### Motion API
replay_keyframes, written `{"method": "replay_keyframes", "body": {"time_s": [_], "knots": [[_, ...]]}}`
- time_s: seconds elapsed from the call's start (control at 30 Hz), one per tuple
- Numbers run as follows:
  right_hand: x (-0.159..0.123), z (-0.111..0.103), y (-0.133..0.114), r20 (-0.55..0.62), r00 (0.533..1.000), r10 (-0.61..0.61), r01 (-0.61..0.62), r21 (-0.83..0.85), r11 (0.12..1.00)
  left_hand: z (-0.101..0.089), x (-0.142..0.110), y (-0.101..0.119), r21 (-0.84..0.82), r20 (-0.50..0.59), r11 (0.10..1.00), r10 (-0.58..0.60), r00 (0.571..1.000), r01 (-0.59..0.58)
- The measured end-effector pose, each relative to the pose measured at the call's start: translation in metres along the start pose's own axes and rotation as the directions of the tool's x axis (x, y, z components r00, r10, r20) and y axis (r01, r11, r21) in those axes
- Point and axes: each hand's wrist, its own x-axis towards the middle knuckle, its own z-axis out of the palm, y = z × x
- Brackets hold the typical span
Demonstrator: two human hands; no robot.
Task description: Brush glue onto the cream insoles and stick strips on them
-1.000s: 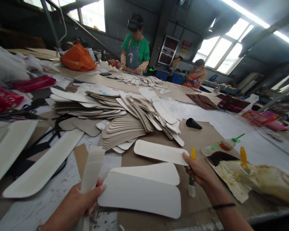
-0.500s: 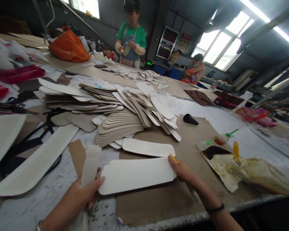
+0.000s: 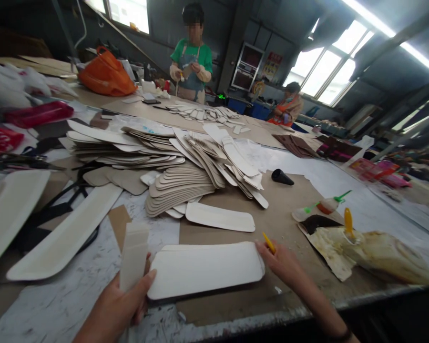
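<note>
Two stacked white board pieces (image 3: 205,267) lie flat on the brown sheet (image 3: 289,200) in front of me. My left hand (image 3: 123,297) is closed on a narrow pale strip (image 3: 133,255) that stands upright, and its thumb touches the left end of the stacked pieces. My right hand (image 3: 280,262) is closed on a yellow-handled brush (image 3: 269,242) and rests against the right end of the same pieces. Another white piece (image 3: 219,216) lies just beyond them.
Large fanned heaps of white and tan cut pieces (image 3: 171,162) fill the table's middle. A long white piece (image 3: 66,236) lies at left. Glue bottles (image 3: 325,206), a second brush (image 3: 348,223) on a glue-stained sheet and a black cone (image 3: 281,177) sit at right. A person in green (image 3: 191,59) stands across the table.
My right hand has laid the upper white piece down onto the lower one and squared them into one stack. The camera has shifted slightly; the person across has raised their hands.
</note>
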Motion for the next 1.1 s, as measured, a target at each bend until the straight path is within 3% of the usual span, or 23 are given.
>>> {"method": "replay_keyframes", "body": {"time_s": [0.07, 0.13, 0.17, 0.27, 0.4, 0.5, 0.57, 0.67, 0.8, 0.97, 1.1], "knots": [[-0.011, -0.014, -0.007, -0.182, 0.983, -0.005, -0.001, -0.031, 1.0, 0.0, -0.008, 0.009, 0.044, -0.08, 0.999, 0.028, 0.996, -0.025], [-0.028, -0.024, -0.023, -0.219, 0.976, 0.015, 0.011, 0.117, 0.993, 0.0, -0.013, 0.015, 0.086, -0.068, 0.996, 0.042, 0.997, -0.036], [-0.038, -0.025, -0.034, -0.191, 0.981, -0.031, 0.07, 0.205, 0.976, 0.0, -0.016, 0.017, 0.096, -0.041, 0.995, 0.043, 0.998, -0.039], [-0.065, -0.014, -0.075, -0.264, 0.937, -0.227, 0.31, 0.337, 0.889, 0.0, -0.019, 0.017, 0.08, 0.033, 0.997, 0.018, 0.999, -0.02], [-0.076, 0.028, -0.118, -0.086, 0.978, -0.191, 0.193, 0.723, 0.663, 0.0, -0.019, 0.014, -0.017, 0.091, 0.998, -0.055, 0.994, 0.057], [-0.07, 0.058, -0.128, 0.097, 0.968, -0.233, 0.056, 0.818, 0.572, -0.002, -0.018, 0.013, -0.014, 0.132, 0.999, -0.047, 0.99, 0.05], [-0.066, 0.069, -0.127, 0.184, 0.956, -0.228, -0.017, 0.811, 0.585, -0.005, -0.016, 0.01, -0.004, 0.171, 0.999, -0.037, 0.985, 0.038], [-0.064, 0.069, -0.118, 0.194, 0.967, -0.168, -0.043, 0.769, 0.638, -0.009, -0.013, 0.006, 0.022, 0.224, 0.999, -0.036, 0.974, 0.032], [-0.067, 0.057, -0.112, 0.117, 0.987, -0.106, -0.005, 0.695, 0.719, -0.01, -0.014, 0.006, 0.048, 0.213, 0.999, -0.01, 0.977, 0.0], [-0.072, 0.063, -0.12, 0.043, 0.997, -0.068, 0.017, 0.717, 0.697, -0.009, -0.017, 0.01, 0.116, 0.22, 0.99, 0.057, 0.974, -0.085], [-0.064, 0.057, -0.092, -0.106, 0.993, -0.048, 0.097, 0.526, 0.845, -0.009, -0.017, 0.005, 0.181, 0.189, 0.977, 0.077, 0.979, -0.112]]}}
